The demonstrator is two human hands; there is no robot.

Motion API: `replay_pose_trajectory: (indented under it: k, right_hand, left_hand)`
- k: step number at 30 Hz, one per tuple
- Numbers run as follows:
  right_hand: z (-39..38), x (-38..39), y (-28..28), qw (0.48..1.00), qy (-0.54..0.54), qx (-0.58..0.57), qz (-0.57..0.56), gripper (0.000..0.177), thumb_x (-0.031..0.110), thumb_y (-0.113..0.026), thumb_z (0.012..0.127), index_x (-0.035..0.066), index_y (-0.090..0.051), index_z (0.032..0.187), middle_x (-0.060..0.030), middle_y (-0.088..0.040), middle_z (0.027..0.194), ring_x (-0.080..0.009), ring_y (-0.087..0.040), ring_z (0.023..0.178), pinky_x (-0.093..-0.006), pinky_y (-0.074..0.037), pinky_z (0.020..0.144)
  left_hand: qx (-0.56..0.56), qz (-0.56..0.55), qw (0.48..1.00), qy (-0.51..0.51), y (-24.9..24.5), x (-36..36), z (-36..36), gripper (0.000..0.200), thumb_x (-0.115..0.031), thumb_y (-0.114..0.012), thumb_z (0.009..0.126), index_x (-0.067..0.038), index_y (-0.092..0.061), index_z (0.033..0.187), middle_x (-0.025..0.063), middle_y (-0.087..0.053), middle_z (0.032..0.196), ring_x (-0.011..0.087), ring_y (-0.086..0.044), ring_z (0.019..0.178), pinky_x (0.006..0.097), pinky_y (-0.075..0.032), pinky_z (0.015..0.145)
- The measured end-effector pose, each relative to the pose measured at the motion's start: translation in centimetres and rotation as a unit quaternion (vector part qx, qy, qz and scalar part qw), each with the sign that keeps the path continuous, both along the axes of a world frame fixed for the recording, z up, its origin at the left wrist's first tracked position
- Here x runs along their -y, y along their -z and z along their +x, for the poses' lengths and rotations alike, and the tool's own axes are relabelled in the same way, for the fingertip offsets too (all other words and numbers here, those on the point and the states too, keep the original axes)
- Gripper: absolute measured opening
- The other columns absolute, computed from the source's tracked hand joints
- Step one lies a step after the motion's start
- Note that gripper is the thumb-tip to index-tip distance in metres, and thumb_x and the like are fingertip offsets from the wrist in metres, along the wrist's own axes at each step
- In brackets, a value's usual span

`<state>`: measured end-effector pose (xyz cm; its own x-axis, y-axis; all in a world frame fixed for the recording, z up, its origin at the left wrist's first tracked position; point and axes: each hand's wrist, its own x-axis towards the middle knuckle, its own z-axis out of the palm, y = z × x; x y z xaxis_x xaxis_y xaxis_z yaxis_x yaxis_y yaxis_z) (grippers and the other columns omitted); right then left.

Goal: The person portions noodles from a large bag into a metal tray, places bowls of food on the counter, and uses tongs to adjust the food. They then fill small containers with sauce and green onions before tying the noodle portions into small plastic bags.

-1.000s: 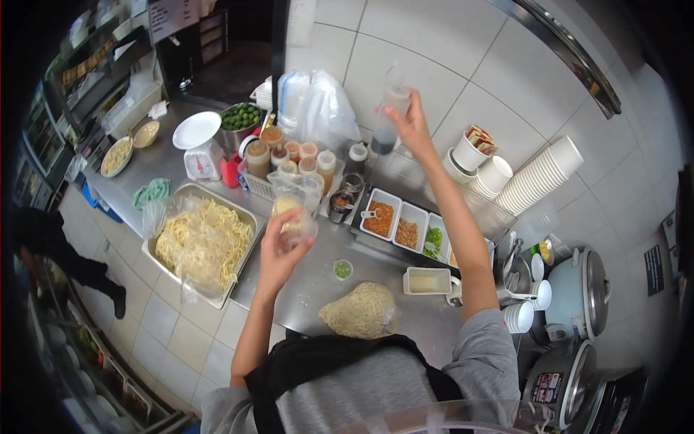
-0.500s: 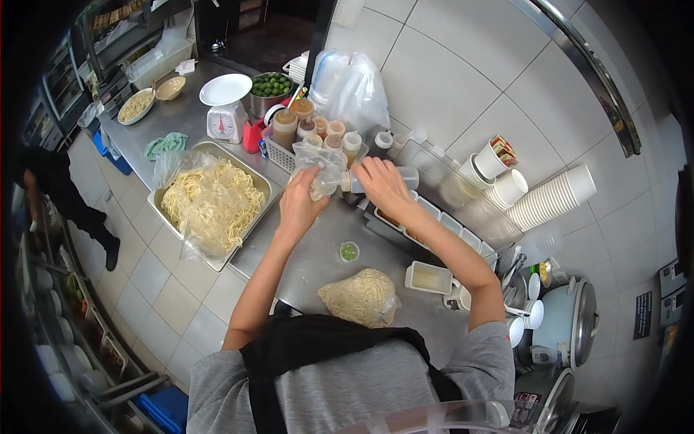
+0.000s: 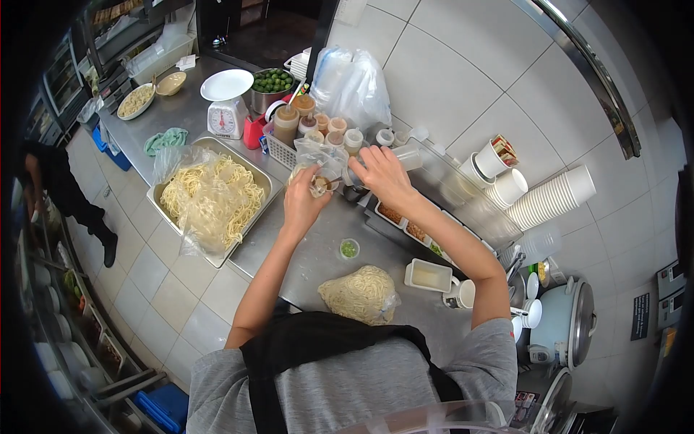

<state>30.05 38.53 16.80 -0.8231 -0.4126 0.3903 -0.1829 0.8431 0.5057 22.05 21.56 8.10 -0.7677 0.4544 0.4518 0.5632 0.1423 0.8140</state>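
Observation:
My left hand point(image 3: 305, 206) is closed around a small clear plastic bag point(image 3: 318, 153) held open above the counter. Some brown content shows low in the bag. In my right hand point(image 3: 381, 173) is a clear squeeze bottle point(image 3: 409, 157), tilted with its tip at the bag's mouth. Nearer to my body, a small cup of chopped green pieces point(image 3: 349, 249) and a filled bag of noodles point(image 3: 359, 295) rest on the steel counter point(image 3: 289, 271).
A tray of noodles point(image 3: 211, 201) lies left, behind it a scale point(image 3: 225, 119) and a basket of sauce bottles point(image 3: 285, 152). Topping containers point(image 3: 416, 231), stacked cups point(image 3: 553, 197) and a cooker point(image 3: 564, 322) stand right. Another person point(image 3: 69, 195) is at far left.
My right hand and the bottle have shifted slightly, with the bottle's end raised and its tip down toward the bag. The topping containers show more. The other person has moved a little.

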Motion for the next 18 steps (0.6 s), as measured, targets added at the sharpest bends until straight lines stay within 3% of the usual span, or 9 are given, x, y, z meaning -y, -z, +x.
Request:
replay_pose_trajectory:
  k: [5, 8, 11, 18]
  right_hand:
    - [0.1, -0.01, -0.08, 1.0, 0.006, 0.002, 0.008, 0.019, 0.011, -0.057, 0.069, 0.008, -0.057, 0.087, -0.0033, -0.048, 0.079, -0.0171, -0.049, 0.078, -0.0287, -0.037, 0.066]
    - [0.26, 0.07, -0.24, 1.0, 0.009, 0.017, -0.008, 0.028, 0.008, -0.058, 0.066, 0.008, -0.057, 0.095, -0.0039, -0.045, 0.077, -0.0182, -0.049, 0.076, -0.0294, -0.039, 0.065]
    - [0.33, 0.04, -0.37, 1.0, 0.005, -0.008, 0.015, 0.016, 0.011, -0.057, 0.068, 0.008, -0.056, 0.084, -0.0023, -0.047, 0.077, -0.0162, -0.049, 0.076, -0.0282, -0.037, 0.064]
    - [0.78, -0.14, -0.55, 1.0, 0.011, -0.007, 0.006, 0.016, 0.011, -0.056, 0.069, 0.009, -0.057, 0.084, -0.0022, -0.046, 0.075, -0.0162, -0.049, 0.075, -0.0284, -0.037, 0.064]
  left_hand:
    - [0.007, 0.033, 0.999, 0.006, 0.13, -0.18, 0.27, 0.053, -0.007, -0.073, 0.06, 0.0, -0.056, 0.11, 0.0142, -0.061, 0.097, 0.0283, -0.06, 0.081, 0.0349, -0.047, 0.073]
    - [0.01, 0.041, 0.999, 0.01, 0.42, -0.29, 0.36, 0.054, -0.006, -0.073, 0.06, 0.0, -0.056, 0.111, 0.0141, -0.061, 0.098, 0.0275, -0.061, 0.08, 0.0343, -0.048, 0.072]
    - [0.018, 0.05, 0.998, 0.017, 0.15, -0.24, 0.62, 0.055, -0.007, -0.074, 0.06, 0.0, -0.056, 0.111, 0.0141, -0.061, 0.1, 0.0267, -0.061, 0.08, 0.0339, -0.048, 0.072]
    - [0.017, 0.051, 0.998, 0.018, 0.21, -0.58, 0.66, 0.055, -0.007, -0.074, 0.059, 0.001, -0.056, 0.111, 0.0139, -0.062, 0.1, 0.0243, -0.061, 0.08, 0.0319, -0.048, 0.072]
